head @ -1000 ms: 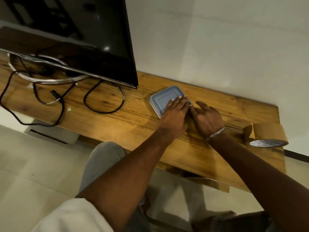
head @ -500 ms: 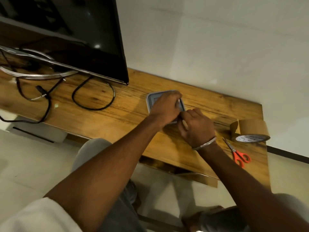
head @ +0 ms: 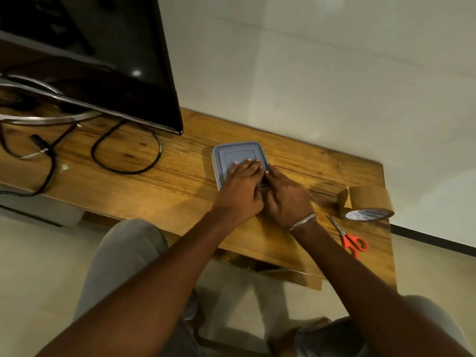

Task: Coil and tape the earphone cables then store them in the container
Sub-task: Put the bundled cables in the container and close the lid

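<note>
Container (head: 233, 153) lidded, left hand (head: 240, 188) pressing flat-fingered, right hand (head: 287, 200) at its 4 o'clock corner, grip unclear; no earphone cables showing, so sealing looks the last step

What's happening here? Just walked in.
A person is pressing both hands on a grey lid on the wooden table. The left hand lies flat on top, and the right hand is at the near right edge. It looks like the lid is being pushed closed, but what is under it does not show. Tape and scissors lie untouched to the right.
</note>
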